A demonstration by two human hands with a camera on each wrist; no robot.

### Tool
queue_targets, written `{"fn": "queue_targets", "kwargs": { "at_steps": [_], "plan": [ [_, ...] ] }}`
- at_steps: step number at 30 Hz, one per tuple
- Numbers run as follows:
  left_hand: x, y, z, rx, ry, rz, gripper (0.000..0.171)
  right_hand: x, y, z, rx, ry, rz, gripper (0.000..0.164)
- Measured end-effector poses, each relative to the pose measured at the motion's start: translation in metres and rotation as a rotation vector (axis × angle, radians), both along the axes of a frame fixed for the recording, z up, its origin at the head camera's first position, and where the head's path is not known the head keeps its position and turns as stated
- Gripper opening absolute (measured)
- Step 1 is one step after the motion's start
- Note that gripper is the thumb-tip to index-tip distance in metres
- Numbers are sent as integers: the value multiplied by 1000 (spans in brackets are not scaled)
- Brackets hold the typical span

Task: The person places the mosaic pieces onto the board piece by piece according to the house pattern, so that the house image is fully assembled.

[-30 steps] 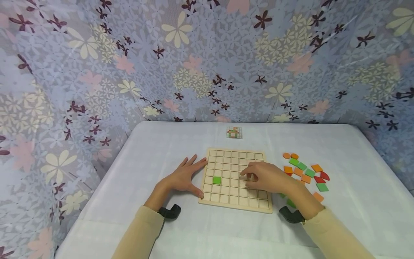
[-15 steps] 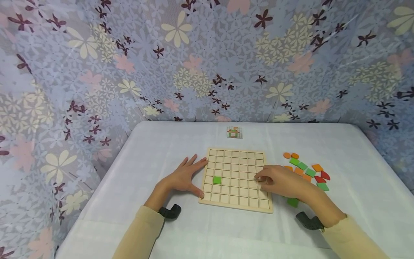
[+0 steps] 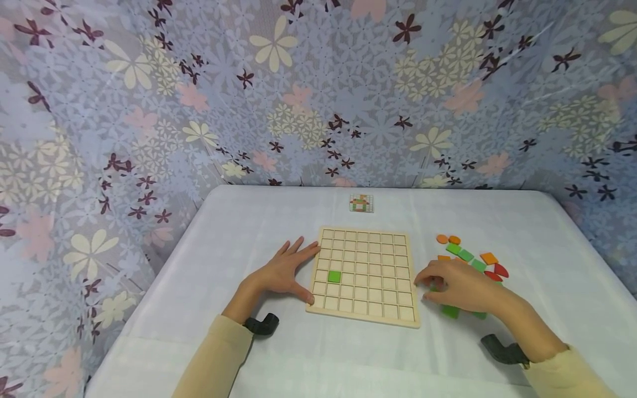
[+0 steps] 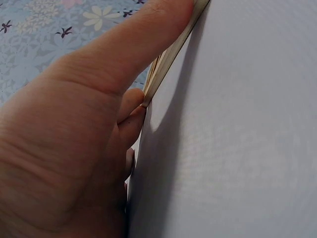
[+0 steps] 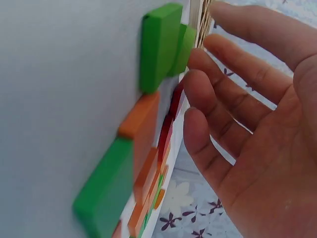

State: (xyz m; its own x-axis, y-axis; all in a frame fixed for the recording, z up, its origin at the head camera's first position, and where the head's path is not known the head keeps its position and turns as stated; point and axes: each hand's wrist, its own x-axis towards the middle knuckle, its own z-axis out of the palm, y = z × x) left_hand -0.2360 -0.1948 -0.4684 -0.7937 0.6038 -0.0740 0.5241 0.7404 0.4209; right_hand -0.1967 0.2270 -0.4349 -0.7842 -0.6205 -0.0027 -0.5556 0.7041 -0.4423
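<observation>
A wooden grid board (image 3: 362, 320) lies on the white table, with one green square tile (image 3: 334, 276) in a cell on its left side. My left hand (image 3: 281, 272) has its fingers spread, the thumb and fingertips against the board's left edge; the left wrist view shows the thumb (image 4: 143, 39) at that edge. My right hand (image 3: 463, 284) is just right of the board, over the loose tiles, hiding some of them. Its fingers are loosely bent and hold nothing. In the right wrist view, a green tile (image 5: 161, 49) and an orange tile (image 5: 141, 121) lie beside the fingers.
Orange discs (image 3: 442, 239), red pieces (image 3: 500, 270) and several green and orange tiles are scattered right of the board. Behind the board lies a small printed pattern card (image 3: 361, 203). A flowered curtain (image 3: 318, 110) hangs at the table's far edge.
My right hand has moved rightward from over the middle of the board to the loose tiles. My left hand has stayed at the board's left edge.
</observation>
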Motion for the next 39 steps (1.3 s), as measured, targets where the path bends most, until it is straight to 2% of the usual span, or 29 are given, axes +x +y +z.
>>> {"fn": "queue_targets", "kwargs": {
  "at_steps": [5,12,21,26,34,39],
  "plan": [
    [-1,-1,-1,-3,4,-4,126,2,12,-3,-66,-55,27,22],
    [1,-1,1,-11,-8,0,127,3,27,-7,-181,-204,24,21],
    [-1,0,-2,-18,-7,6,127,4,35,-10,-186,-301,-21,24],
    [-1,0,-1,-22,-3,1,126,3,35,-11,-213,-344,-4,28],
    [3,-3,1,-27,-5,10,126,-3,25,-16,-254,-300,56,26],
    [1,-1,0,-6,1,-14,125,-1,28,-16,-229,-231,41,28]
  ]
}}
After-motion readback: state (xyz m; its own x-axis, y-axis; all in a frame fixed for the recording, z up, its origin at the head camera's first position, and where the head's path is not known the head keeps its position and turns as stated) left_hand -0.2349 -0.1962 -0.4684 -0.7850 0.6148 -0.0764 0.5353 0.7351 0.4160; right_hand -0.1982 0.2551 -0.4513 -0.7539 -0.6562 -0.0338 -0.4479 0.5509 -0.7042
